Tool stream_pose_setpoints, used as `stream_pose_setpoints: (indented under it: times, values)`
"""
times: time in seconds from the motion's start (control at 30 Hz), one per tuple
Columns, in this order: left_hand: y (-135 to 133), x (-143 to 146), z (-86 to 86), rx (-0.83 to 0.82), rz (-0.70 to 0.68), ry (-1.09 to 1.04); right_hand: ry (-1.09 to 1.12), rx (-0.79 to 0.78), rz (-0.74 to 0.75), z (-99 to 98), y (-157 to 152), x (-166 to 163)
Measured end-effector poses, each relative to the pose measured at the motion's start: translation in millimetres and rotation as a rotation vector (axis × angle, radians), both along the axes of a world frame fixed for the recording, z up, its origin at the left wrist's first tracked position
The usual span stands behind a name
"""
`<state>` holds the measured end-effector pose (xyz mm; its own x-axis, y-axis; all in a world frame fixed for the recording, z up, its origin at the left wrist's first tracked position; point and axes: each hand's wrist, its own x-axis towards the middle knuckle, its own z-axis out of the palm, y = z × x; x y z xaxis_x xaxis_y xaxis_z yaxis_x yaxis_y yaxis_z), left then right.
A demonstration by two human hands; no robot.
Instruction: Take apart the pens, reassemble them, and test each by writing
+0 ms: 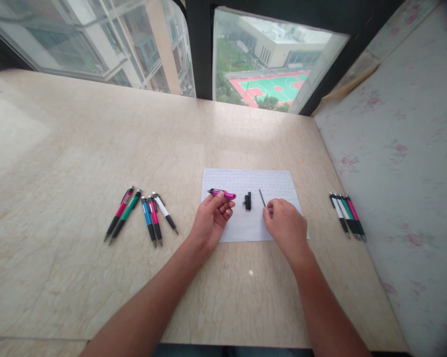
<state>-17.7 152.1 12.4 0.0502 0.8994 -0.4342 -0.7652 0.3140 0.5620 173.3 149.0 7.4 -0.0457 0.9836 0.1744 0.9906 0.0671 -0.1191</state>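
My left hand [215, 218] is closed around a pink pen barrel [229, 196], its clip end pointing left and its other end to the right. A thin dark pen refill [262, 197] is pinched in my right hand [285, 223], with its upper length sticking out past my fingertips. Between the hands, small black pen parts [248, 201] lie on a sheet of paper [246, 177] covered in faint lines of writing. Both hands are over this sheet.
Several assembled pens [153, 218] in pink, green, blue and white lie to the left on the marble-patterned sill [78, 277]. More pens [347, 215] lie in a row at the right, close to the papered wall [405, 198]. Windows [275, 59] stand behind the sill.
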Motion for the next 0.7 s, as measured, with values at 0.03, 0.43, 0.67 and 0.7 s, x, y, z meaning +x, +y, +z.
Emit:
stream_pose_setpoints:
  times: [0.03, 0.43, 0.67, 0.7]
  values:
    - [0, 0, 0.0, -0.001, 0.001, 0.001, -0.01, 0.0, -0.008, -1.1, 0, -1]
    - [3, -4, -0.3, 0.041, 0.034, -0.024, 0.822, -0.071, 0.04, 10.4, 4, -5]
    - [6, -9, 0.1, 0.041, 0.086, -0.011, 1.185, -0.113, 0.141, 12.6, 0, -9]
    - [6, -9, 0.1, 0.043, 0.088, 0.001, 1.183, -0.096, 0.146, 12.8, 0, -9]
